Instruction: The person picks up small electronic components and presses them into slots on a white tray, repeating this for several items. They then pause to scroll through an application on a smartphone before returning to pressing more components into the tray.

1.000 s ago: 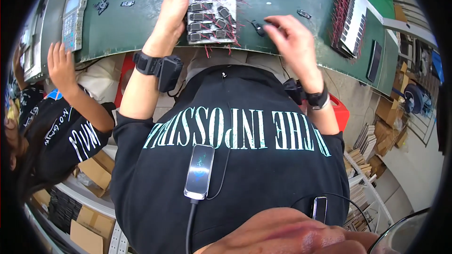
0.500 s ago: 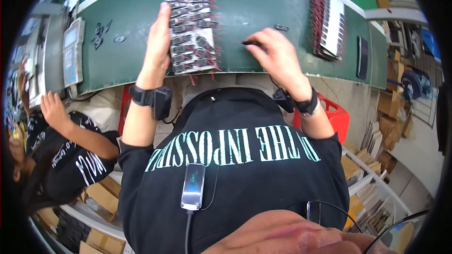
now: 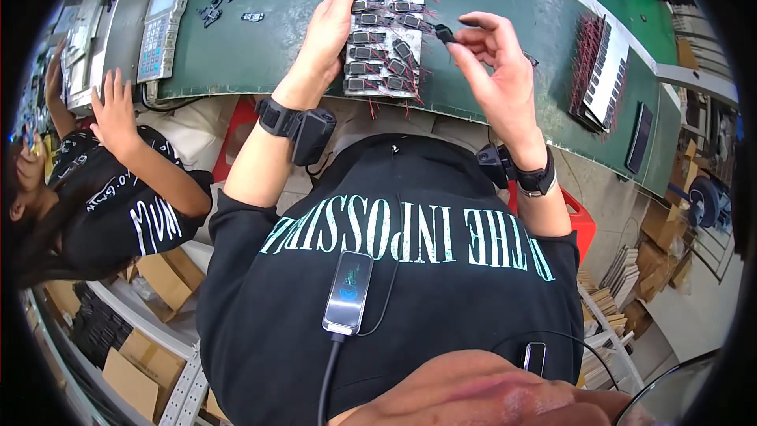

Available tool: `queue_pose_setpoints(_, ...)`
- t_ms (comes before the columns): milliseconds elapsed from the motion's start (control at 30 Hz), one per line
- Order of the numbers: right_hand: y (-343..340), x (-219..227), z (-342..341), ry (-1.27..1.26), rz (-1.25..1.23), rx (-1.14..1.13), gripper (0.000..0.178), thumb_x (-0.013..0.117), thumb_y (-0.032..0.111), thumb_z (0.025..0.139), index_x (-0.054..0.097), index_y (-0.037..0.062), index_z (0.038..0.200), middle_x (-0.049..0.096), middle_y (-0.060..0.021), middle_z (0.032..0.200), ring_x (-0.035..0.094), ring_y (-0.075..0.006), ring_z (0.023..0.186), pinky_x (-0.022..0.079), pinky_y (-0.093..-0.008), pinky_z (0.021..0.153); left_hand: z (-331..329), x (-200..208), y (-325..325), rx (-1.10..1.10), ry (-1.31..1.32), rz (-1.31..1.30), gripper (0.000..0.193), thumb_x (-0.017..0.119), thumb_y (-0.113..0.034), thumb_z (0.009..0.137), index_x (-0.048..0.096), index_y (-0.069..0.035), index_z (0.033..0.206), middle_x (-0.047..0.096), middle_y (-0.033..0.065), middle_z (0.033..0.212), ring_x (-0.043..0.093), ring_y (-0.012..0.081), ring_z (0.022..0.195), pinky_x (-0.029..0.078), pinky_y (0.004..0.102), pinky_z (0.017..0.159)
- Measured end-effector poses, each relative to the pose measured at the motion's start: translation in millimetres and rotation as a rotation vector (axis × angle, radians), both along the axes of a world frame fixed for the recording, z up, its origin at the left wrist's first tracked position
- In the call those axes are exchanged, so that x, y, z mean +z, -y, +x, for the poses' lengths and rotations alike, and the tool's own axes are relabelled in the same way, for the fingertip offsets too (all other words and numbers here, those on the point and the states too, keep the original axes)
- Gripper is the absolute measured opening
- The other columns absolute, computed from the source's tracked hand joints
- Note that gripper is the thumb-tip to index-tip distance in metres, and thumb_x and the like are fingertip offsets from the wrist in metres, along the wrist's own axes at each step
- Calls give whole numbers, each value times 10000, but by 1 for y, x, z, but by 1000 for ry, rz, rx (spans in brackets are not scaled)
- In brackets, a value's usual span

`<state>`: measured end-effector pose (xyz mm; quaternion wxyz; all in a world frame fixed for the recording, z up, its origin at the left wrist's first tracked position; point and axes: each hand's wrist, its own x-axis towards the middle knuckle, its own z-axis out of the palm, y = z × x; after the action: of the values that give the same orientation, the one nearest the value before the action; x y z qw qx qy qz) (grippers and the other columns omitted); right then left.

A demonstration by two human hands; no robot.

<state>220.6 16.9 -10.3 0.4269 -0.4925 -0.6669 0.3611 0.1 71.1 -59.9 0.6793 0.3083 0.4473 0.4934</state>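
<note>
Preferably lightly, a black oblong part (image 3: 444,34) is pinched by the right hand (image 3: 504,83) beside the steadied grey rectangular board (image 3: 411,42).

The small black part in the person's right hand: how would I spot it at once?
Find the green table, then the pale board crowded with rows of black parts. Just right of that board is the right hand, with the small black part at its fingertips. Unlike its neighbours lying on the board, it is pinched between thumb and fingers.
</note>
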Motion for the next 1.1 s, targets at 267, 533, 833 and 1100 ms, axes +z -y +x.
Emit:
queue_pose_setpoints(267,-6,3,-8,149,32,91,139,684,37,892,707,16,1026,678,-49,921,646,-105,792,521,-239,727,4,8,6,2,26,-2,531,478,-457,1035,580,13,1261,702,104,1121,697,158,966,565,296,847)
queue_pose_setpoints(533,-6,1,-16,208,80,111,140,690,43,886,727,50,1020,661,-45,936,656,-135,796,519,-248,709,4,12,7,8,33,28,515,485,-440,1035,583,17,1253,703,108,1115,701,157,948,569,287,835)
queue_pose_setpoints(833,-11,-1,-8,205,278,91,168,700,19,864,740,71,1019,664,-72,975,661,-178,858,526,-277,738,9,12,8,19,57,23,552,539,-452,1011,569,41,1258,697,113,1111,691,146,946,560,279,830)
queue_pose_setpoints(1100,-8,-25,-2,-495,-113,-76,484,533,295,1035,466,38,1440,501,-148,1416,479,-247,1313,378,-362,1099,18,15,11,39,-109,-9,595,667,-426,936,556,63,1257,675,106,1091,658,140,972,537,264,845)
